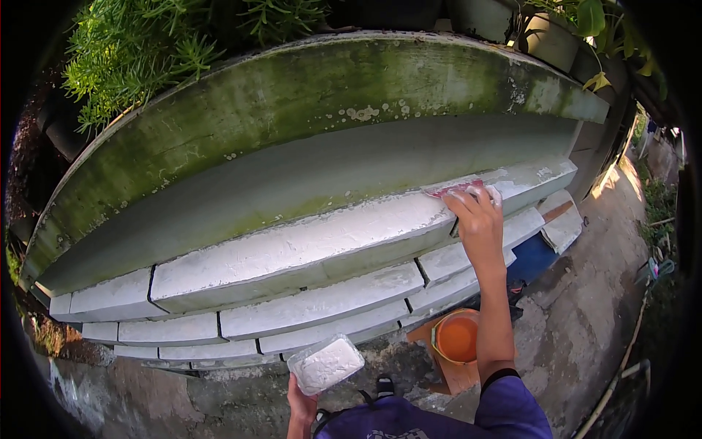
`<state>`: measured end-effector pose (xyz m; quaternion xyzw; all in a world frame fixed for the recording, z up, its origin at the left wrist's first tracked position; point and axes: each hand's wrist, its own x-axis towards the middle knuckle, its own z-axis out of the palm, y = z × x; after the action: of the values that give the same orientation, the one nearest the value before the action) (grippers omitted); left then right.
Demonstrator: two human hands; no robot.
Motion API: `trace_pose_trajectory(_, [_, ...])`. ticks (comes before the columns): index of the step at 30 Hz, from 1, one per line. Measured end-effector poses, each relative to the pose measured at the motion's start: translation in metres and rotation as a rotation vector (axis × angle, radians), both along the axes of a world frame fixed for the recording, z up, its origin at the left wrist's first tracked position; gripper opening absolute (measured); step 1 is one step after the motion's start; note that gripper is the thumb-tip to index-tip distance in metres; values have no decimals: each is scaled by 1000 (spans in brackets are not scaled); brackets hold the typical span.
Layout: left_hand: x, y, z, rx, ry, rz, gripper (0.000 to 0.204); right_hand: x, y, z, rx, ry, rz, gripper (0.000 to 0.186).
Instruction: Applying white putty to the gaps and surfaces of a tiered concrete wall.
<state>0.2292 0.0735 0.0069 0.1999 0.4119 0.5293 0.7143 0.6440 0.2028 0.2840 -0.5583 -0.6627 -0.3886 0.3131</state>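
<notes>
My right hand (477,208) grips a flat pinkish-red spreader (455,189), its edge against the top of the uppermost row of light blocks (314,278). White paste (292,241) coats much of that top face, and white smears show on my fingertips. Low in the view, my left hand (301,402) holds a clear plastic tub (293,361) by its near corner. Inside the tub lies thick white paste (327,367), spread unevenly.
A mossy concrete ledge (307,88) overhangs the blocks, with leafy plants (139,66) and pots (552,40) above. Lower block rows (322,300) step toward me. An orange bucket (457,336) rests on a wooden stool (447,377) beside my right arm. Rough concrete floor (563,322) extends right.
</notes>
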Motion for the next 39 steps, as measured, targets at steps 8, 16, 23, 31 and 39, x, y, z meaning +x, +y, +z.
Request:
trace_pose_trajectory(8, [-5,3,-1,-4,47,32,65,-13,-25,12,-67,23,-33,31])
trace_pose_trajectory(16, [-13,1,2,0,32,44,64,-8,-15,13,-113,79,125,31])
trace_pose_trajectory(23, [-18,1,2,-11,5,15,63,-33,3,10,-85,85,211,31])
trace_pose_trajectory(31, [-29,-8,-3,-6,-21,23,63,-76,6,16,-31,70,216,29])
trace_pose_trajectory(39, [-48,-13,-6,22,-52,61,64,-90,4,19,-56,75,244,28])
